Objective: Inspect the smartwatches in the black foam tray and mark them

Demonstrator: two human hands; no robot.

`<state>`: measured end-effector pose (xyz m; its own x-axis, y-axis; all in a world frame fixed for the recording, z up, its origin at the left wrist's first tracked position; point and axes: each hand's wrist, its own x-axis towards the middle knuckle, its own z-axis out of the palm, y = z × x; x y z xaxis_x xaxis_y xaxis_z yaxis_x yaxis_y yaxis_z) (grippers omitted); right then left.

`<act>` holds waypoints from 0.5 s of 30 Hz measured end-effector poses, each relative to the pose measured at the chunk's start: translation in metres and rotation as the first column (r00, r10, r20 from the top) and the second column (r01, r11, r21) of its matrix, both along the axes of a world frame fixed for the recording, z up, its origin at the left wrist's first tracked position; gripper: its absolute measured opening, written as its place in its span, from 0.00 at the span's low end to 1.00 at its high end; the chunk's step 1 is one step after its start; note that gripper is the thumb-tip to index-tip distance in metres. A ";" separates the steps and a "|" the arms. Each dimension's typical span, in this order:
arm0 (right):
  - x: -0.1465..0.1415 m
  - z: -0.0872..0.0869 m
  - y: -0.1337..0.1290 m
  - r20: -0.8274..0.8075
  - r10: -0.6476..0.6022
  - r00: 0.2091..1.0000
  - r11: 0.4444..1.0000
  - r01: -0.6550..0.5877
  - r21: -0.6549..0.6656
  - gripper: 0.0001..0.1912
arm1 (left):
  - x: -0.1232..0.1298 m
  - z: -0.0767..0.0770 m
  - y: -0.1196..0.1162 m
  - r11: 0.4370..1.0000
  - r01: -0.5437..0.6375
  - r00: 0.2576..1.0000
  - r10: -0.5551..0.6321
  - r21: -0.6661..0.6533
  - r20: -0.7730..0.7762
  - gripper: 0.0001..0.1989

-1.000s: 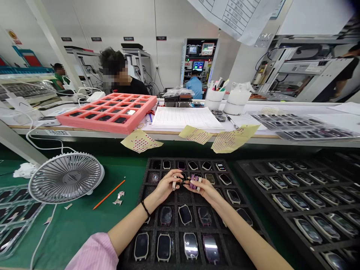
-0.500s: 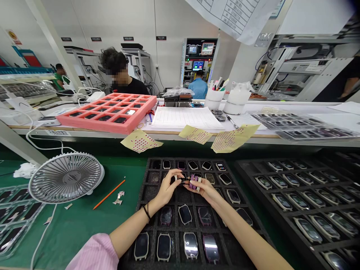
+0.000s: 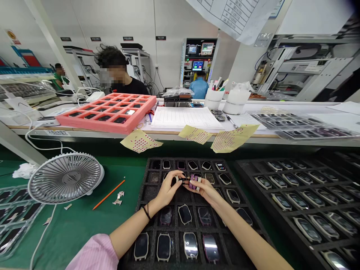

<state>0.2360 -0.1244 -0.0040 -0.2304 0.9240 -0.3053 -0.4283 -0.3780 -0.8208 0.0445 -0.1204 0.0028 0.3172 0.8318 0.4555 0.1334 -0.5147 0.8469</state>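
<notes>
With 12 o'clock straight ahead, the person's 2 hands meet over the black foam tray [image 3: 149, 194], just above its slots. The left hand [image 3: 168, 187] is curled nearly closed, thumb and fingers pinching a dark piece with a pale edge [image 3: 176, 180]. The right hand [image 3: 206, 189], also closed, grips a short stack of purple and pale frames [image 3: 194, 182] at the left fingertips' 3 o'clock.

Room for the left arm lies at 9 o'clock, where a broad patch of green desk [image 3: 81, 240] runs from the tray's edge toward the fan [image 3: 70, 178]; an orange stick [image 3: 109, 195] lies between. At 3 o'clock only a narrow green strip parts this tray from the second black tray [image 3: 254, 165]. At 12 o'clock the shelf [image 3: 174, 131] edge crosses beyond the tray, 3 yellow sheets [image 3: 195, 134] hanging over it.

The fingers hide much of both held things, so the exact shape of the left one cannot be told. The forearms cover several slots. The near side of the black foam tray and the second tray's right side are cut off.
</notes>
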 end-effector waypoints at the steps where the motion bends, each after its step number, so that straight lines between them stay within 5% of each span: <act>1: 0.000 0.000 0.000 0.000 0.000 1.000 1.000 0.000 -0.002 0.20 | 0.000 0.000 0.000 1.000 -0.003 1.000 0.003 0.009 -0.012 0.12; 15: 0.000 0.001 -0.001 -0.002 -0.011 1.000 1.000 0.011 -0.007 0.20 | -0.002 0.001 -0.001 0.993 -0.007 0.992 0.022 0.122 -0.127 0.11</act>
<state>0.2355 -0.1250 -0.0029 -0.2213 0.9242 -0.3112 -0.4343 -0.3791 -0.8171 0.0428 -0.1218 0.0034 0.3676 0.7780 0.5095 0.2449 -0.6095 0.7540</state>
